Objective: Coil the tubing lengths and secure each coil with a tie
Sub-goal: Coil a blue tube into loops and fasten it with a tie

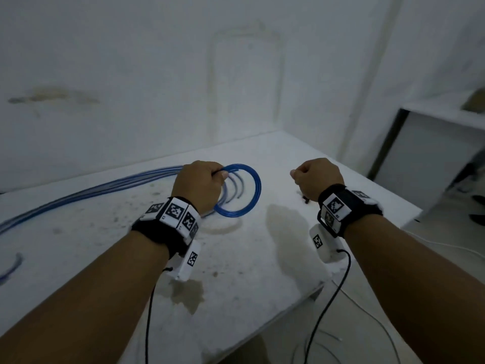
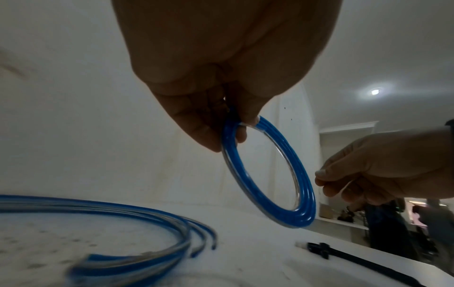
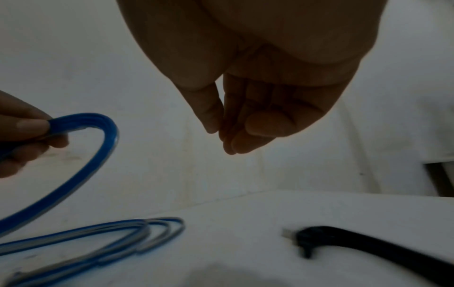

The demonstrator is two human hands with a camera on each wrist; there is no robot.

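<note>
Item 1, coil of blue tubing (image 1: 245, 191): several turns bunched into one ring, held upright above the table (image 1: 244, 258) in our left hand (image 1: 196, 183); thumb and fingers clamped on the top-left of the ring, seen close in the left wrist view (image 2: 267, 174). Item 2, loose tubing lengths (image 1: 86, 194): blue, lying flat on the table to the left, running from the far-left edge in toward the coil, ends curving just beneath it. Item 3, short tubing piece (image 1: 11, 266): near left edge of table, blurred. Item 4, black tie (image 3: 368, 246): flat on the table at the right, below our right hand (image 1: 319, 178), not touching it. Right hand: approx. level w/ the left, well apart from the coil, fingers curled in loosely w/ thumb beside them, holding nothing. Table: white, stained, set against a white wall (image 1: 157, 74).
</note>
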